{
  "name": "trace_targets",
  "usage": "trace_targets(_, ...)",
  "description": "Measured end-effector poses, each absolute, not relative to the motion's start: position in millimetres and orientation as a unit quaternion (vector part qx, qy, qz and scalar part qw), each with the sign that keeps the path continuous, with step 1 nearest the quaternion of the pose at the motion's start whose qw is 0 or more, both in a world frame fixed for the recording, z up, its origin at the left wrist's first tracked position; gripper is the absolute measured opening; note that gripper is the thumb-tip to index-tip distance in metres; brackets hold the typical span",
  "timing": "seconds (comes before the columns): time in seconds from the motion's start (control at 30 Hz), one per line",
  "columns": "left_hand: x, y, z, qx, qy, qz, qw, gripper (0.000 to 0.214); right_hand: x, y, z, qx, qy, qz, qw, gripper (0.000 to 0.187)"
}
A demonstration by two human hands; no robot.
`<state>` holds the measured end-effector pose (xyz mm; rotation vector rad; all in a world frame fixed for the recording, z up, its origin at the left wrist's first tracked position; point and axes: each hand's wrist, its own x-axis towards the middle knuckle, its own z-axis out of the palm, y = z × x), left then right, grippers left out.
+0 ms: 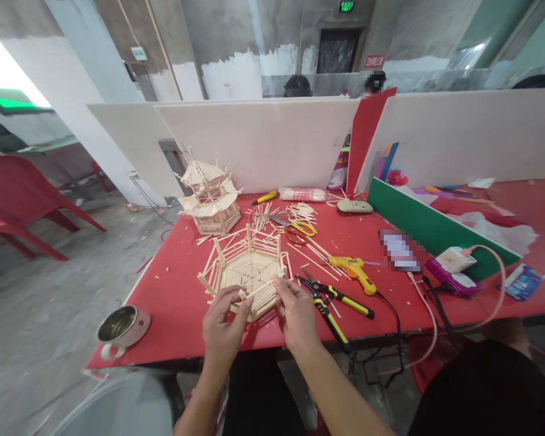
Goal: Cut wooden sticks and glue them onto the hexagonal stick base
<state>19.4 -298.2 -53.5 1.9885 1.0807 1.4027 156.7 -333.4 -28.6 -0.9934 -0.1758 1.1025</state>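
Note:
A flat hexagonal frame [247, 269] built of thin wooden sticks lies on the red table [172, 297], with short posts standing at its corners. My left hand [223, 321] and my right hand [295, 309] meet at its near edge. Between them they pinch a thin wooden stick [260, 288] that lies along that edge; the left fingertips hold its left end, the right fingertips its right end. A finished stick pagoda [209, 197] stands at the table's far left corner.
Loose sticks [295, 221], yellow scissors [300, 229], a yellow glue gun [354, 269], pliers [333, 300] and a cutter lie to the right of the frame. A metal cup [120, 327] sits at the near left corner. White partitions back the table; a red chair [22, 206] stands left.

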Motion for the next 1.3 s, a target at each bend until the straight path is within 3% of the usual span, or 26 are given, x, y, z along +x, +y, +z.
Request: trace_targets(1.3, 20.4, -300.2, -48.8, 0.726, 0.393, 0.511, 0.238, 0.005, 156.6, -333.4, -31.5, -0.452, -0.091, 0.504, 0.731, 0.039)
